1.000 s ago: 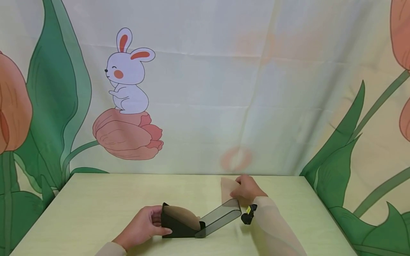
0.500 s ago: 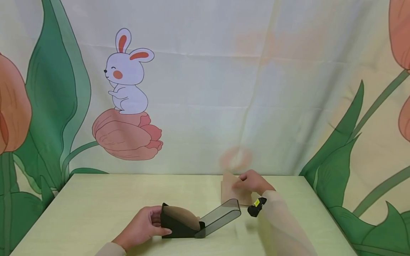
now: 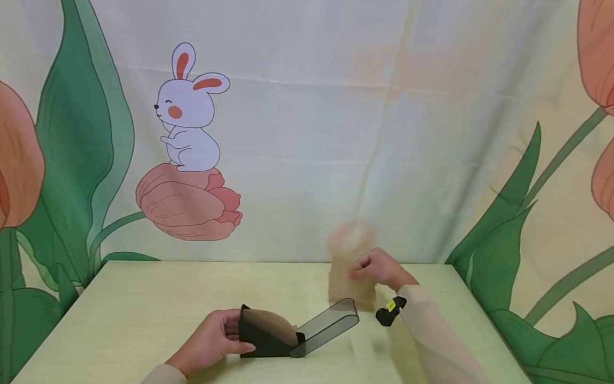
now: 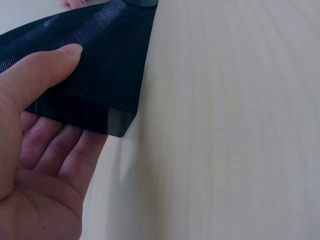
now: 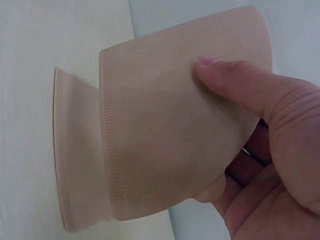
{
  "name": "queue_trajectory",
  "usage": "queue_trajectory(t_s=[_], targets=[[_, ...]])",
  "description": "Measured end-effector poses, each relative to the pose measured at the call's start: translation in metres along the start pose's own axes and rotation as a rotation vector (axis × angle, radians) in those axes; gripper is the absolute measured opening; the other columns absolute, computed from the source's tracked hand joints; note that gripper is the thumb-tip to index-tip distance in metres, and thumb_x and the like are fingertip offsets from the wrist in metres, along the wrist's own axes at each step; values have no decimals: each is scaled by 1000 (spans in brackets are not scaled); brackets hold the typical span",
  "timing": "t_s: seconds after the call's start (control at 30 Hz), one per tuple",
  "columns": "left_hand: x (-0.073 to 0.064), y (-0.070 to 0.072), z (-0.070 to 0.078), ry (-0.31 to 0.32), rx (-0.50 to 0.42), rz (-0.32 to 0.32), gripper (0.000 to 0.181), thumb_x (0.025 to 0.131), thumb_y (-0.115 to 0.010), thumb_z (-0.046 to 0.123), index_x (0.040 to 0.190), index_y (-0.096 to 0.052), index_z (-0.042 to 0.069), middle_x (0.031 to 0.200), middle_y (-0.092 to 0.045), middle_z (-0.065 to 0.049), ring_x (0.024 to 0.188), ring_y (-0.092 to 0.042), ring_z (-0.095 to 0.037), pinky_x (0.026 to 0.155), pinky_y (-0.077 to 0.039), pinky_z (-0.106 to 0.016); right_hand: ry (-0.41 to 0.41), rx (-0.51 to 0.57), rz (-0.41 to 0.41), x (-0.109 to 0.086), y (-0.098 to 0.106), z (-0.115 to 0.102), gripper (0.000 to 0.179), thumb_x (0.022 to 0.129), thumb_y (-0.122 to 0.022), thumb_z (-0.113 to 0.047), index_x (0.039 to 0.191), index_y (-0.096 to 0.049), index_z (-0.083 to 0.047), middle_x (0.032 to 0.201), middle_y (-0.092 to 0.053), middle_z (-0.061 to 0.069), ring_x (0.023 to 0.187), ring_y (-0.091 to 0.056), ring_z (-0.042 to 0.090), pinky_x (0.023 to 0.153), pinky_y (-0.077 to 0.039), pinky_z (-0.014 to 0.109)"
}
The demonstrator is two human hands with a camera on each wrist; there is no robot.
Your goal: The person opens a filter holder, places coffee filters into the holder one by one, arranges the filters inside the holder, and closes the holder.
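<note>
At the front of the table stands a black coffee filter holder (image 3: 261, 344) with its smoky clear lid (image 3: 331, 325) swung out to the right. Brown paper (image 3: 273, 322) shows inside it. My left hand (image 3: 206, 338) grips the holder's left end; in the left wrist view the thumb lies on its ribbed side (image 4: 100, 55) and the other fingers go behind. Farther back on the right, my right hand (image 3: 381, 268) pinches a brown paper coffee filter (image 5: 150, 125) with a crimped edge. Below it another coffee filter (image 5: 80, 160) lies on the table, partly covered from view.
The pale wood-grain table (image 3: 158, 298) ends at a hanging cloth (image 3: 297, 160) printed with a rabbit and tulips. A small black device (image 3: 390, 312) with a yellow label sits at the right wrist. The raised lid stands between the two hands.
My right hand has moved up and to the right, lifting a coffee filter off the one beneath. The left hand and the holder stay practically in place.
</note>
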State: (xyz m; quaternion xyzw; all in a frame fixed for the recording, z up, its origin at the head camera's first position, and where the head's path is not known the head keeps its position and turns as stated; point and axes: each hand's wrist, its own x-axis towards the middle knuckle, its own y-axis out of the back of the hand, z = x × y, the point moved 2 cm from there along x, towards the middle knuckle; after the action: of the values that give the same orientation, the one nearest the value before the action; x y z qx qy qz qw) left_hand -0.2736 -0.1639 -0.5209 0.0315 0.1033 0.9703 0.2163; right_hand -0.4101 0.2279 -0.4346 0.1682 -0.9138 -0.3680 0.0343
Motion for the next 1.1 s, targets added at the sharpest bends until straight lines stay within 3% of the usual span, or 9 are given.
queue_trajectory(t_s=[0.23,0.43,0.7,1.1], targets=[[1,0,2,-13,-17,-6,52,80,-88,11,125,-66,-3,114,-75,-15,100,-74,-19,85,-59,-24,112,-1,-33,-10,2,-23,47,80,-89,-30,55,-53,-14,58,-28,-10,58,-24,11,52,-19,26],[1,-1,3,-12,-16,-6,52,80,-88,10,126,-65,-3,114,-76,-14,99,-74,-17,85,-59,-24,184,-10,-45,-18,3,-43,42,81,-88,-30,59,-59,-10,57,-30,-10,56,-24,11,51,-18,26],[2,1,2,-15,-16,-1,51,80,-88,9,125,-66,-3,114,-75,-15,99,-74,-18,84,-60,-25,249,-20,-47,-28,3,-72,32,82,-87,-28,64,-68,-10,65,-60,-7,63,-46,10,56,-38,23],[1,1,0,-27,-27,-3,51,80,-88,9,125,-65,-5,113,-75,-16,98,-74,-18,83,-59,-24,331,-9,-48,-38,-10,-101,29,84,-86,-21,65,-67,-11,65,-62,-6,63,-50,7,57,-41,20]])
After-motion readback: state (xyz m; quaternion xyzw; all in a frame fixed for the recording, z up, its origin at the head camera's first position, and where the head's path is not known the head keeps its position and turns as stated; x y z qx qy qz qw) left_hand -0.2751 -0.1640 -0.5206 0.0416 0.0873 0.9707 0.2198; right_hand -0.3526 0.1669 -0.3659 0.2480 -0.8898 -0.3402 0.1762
